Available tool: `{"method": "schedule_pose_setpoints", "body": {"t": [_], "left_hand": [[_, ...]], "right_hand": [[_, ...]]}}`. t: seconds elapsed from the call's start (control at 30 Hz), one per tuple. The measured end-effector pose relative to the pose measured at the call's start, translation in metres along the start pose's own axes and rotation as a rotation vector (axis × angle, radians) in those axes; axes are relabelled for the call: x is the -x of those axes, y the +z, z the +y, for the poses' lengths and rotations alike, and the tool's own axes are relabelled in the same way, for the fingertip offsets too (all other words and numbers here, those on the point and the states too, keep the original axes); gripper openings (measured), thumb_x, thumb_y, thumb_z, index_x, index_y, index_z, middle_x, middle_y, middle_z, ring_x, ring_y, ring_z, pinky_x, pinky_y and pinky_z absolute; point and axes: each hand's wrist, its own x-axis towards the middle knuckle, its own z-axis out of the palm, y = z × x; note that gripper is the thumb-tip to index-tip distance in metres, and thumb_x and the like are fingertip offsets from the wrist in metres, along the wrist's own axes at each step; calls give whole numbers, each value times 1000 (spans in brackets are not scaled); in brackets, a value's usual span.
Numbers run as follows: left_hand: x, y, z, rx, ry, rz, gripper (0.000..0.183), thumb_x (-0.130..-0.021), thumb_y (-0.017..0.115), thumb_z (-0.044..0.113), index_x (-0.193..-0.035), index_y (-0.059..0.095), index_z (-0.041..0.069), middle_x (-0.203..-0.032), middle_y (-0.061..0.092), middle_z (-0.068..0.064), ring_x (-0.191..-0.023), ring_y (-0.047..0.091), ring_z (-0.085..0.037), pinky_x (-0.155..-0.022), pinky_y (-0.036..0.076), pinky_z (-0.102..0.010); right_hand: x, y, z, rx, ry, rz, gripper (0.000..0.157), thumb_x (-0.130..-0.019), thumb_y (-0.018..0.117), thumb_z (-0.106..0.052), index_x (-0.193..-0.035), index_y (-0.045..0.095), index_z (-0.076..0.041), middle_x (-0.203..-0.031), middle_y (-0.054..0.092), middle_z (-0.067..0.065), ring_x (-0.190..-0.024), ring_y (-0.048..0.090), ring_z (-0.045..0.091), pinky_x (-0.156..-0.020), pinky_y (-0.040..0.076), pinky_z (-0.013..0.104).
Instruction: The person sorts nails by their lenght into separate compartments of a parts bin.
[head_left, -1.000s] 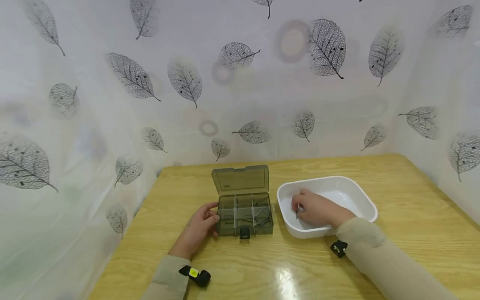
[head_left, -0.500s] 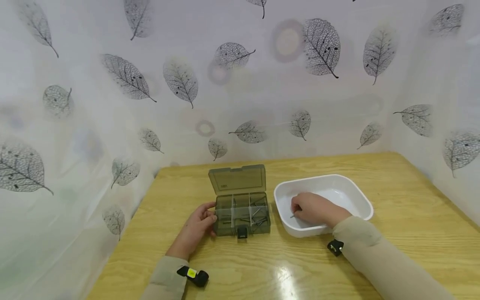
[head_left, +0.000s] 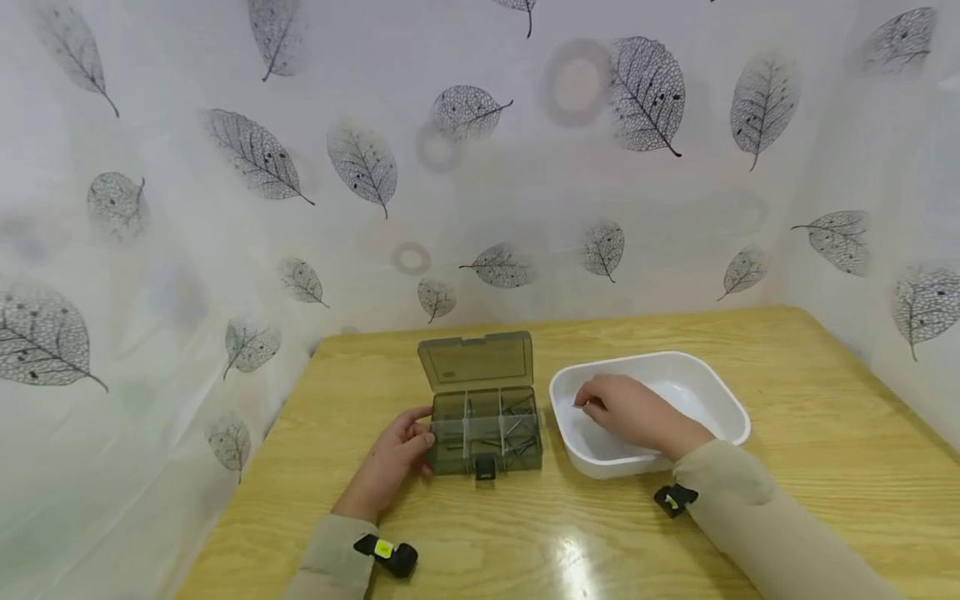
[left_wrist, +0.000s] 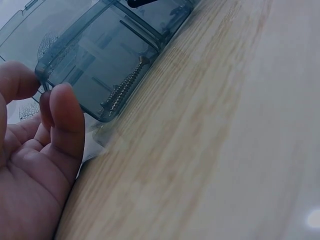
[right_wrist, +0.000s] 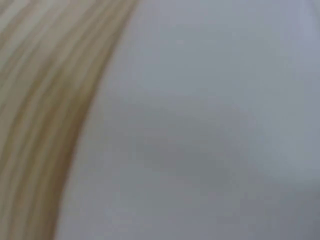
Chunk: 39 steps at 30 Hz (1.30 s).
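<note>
A smoky, see-through compartment box (head_left: 466,427) stands on the table with its lid (head_left: 480,361) raised at the back. My left hand (head_left: 395,454) pinches its left wall between thumb and fingers, as the left wrist view also shows. Several long thin metal fasteners (head_left: 519,433) lie in the right compartments, while screws (left_wrist: 127,87) show through the near left corner. Inside the white tray (head_left: 678,392), close to its left side, my right hand (head_left: 637,410) pinches a thin metal piece like a screw (head_left: 578,406). Only its tip shows beyond the fingers.
The wooden table (head_left: 465,533) has the tray just right of the box, with a narrow gap between. A leaf-patterned curtain (head_left: 525,183) hangs behind and at both sides. The right wrist view is blurred, mostly the tray's white wall (right_wrist: 190,125).
My right hand has lifted slightly within the tray, and the metal piece's tip now shows higher, beside the fingertips. My left hand stays on the box.
</note>
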Motion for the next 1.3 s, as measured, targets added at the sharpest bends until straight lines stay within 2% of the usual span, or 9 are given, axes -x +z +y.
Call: {"method": "schedule_pose_setpoints", "body": {"t": [0.1,0.23,0.37,0.53,0.67,0.83,1.07,1.3], "left_hand": [[0,1,2,-2,4,-8,52,-103,56,11,-152,40,8,-108,55,-19,-79,58,-28,-67,57,-40],[0,0,1,-9,-4,-5,52,-103,56,10,-152,40,8,-107,55,-19,-76,59,-29,-67,57,-40],[-1,-1,1,-17,-1,-8,52,-103,56,11,-152,40,8,-105,56,-18,-74,59,-28,-67,57,-40],[-1,-2,-1,-12,5,-15,53,-102,56,11,-152,39,6,-105,56,-18,-72,60,-27,-68,57,-39],[-1,-1,-2,-1,-2,-5,53,-102,57,11,-152,40,7,-104,56,-18,-72,60,-27,-67,57,-40],[-2,0,0,3,-3,3,52,-102,56,11,-151,41,8,-105,57,-18,-74,60,-28,-66,57,-40],[0,-1,3,9,-2,-13,52,-103,56,11,-152,39,7,-107,55,-18,-78,58,-26,-65,57,-37],[-1,0,3,28,3,-22,53,-102,56,9,-152,39,5,-108,56,-20,-80,58,-26,-65,56,-35]], "right_hand": [[-2,-2,-13,26,-40,51,13,-96,63,-8,-100,74,-14,-95,65,-6,-87,59,11,-79,51,37],[-7,-3,-37,40,-93,68,14,-97,62,-10,-100,73,-17,-92,58,-10,-79,51,7,-72,48,31],[-15,-1,-62,32,-110,51,13,-97,62,-13,-103,73,-17,-90,56,-12,-76,51,5,-69,48,29],[-28,6,-86,28,-137,21,14,-98,63,-15,-106,73,-19,-100,63,-10,-78,56,4,-68,51,27],[-40,14,-100,69,-174,3,14,-98,63,-17,-106,74,-21,-105,64,-9,-78,58,5,-66,51,27],[-52,21,-112,98,-205,4,15,-96,64,-18,-105,75,-23,-104,65,-10,-82,60,6,-69,52,28],[-59,28,-120,100,-222,18,16,-94,64,-16,-103,76,-22,-98,62,-10,-74,55,5,-62,48,26],[-57,30,-117,84,-167,-21,19,-97,64,-25,-112,74,-22,-104,62,-10,-77,58,5,-64,50,27]]}}
